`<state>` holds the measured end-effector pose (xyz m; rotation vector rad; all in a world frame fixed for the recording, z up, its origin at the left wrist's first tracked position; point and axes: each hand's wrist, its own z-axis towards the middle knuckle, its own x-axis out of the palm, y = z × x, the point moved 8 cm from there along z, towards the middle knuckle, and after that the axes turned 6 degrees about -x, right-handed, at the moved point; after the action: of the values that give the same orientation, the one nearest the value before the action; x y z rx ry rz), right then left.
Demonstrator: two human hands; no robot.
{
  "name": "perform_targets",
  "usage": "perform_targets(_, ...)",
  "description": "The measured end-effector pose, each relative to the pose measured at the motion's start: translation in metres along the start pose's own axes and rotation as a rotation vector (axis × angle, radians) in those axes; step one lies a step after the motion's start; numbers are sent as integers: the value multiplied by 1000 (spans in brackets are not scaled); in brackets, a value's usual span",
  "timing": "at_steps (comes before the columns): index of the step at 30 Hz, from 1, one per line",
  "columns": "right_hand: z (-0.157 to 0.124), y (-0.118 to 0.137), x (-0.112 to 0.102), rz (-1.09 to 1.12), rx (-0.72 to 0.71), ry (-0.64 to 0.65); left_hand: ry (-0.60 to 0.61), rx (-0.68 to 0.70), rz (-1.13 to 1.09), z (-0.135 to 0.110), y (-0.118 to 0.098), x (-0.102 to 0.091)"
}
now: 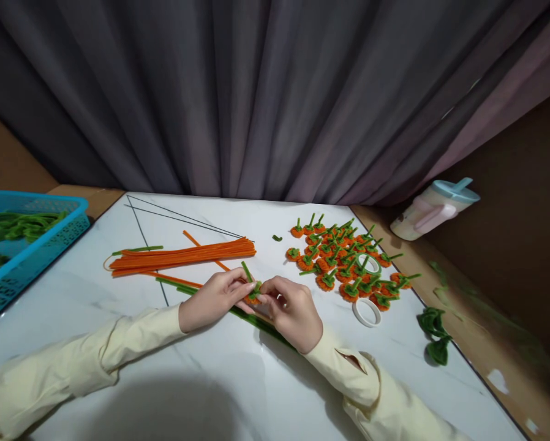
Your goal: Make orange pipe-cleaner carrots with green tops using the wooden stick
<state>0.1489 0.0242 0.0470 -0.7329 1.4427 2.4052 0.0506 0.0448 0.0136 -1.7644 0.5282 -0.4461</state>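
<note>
Head view: my left hand [217, 299] and right hand [296, 309] meet over the middle of the table [394, 392], a small orange-and-green piece [253, 297] held up between them. My left thumb and fingers pinch it from one side, and my right thumb and forefinger are closed on the other, so I'd say one hand steadies while the other works; exactly where the right tips press is hidden. Its green stem points up and away, probably to leave the body free to my fingers. Beyond my left wrist lies the orange bundle [183, 257], its strands side by side, which should make single ones easy to draw. Green strips [268, 327] run beneath my hands, near enough, I think, to pick up without reaching. Similar pieces [327, 280] cluster beyond my right hand, mostly stems up, likely to spare their shape and keep the near side free. Two rings [356, 316] lie at that cluster, one among the pieces. The basket [40, 260] and cup [433, 211] stand at opposite sides, presumably out of my elbows' way.
</note>
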Motion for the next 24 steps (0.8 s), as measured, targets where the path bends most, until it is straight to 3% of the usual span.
perform_targets(4,-3,22,0,-324,-272,8,-3,-79,-43,-2,0,2)
perform_targets(7,-12,39,9,-581,-579,47,5,-174,-99,-4,1,1)
perform_targets(9,-23,47,17,-632,-778,96,63,-275,-157,-6,4,4)
perform_targets(11,-31,45,18,-595,-830,111,148,-379,-227,-10,7,10)
perform_targets(14,-30,31,9,-557,-681,56,191,-410,-280,-11,8,14)
perform_targets(18,-15,25,0,-343,-626,93,-21,-175,-148,-6,-3,-1)
perform_targets(21,9,8,-19,-83,-303,-21,-146,10,23,-8,-14,-10)
perform_targets(24,14,-15,-13,226,93,7,-259,243,325,-16,-30,-14)
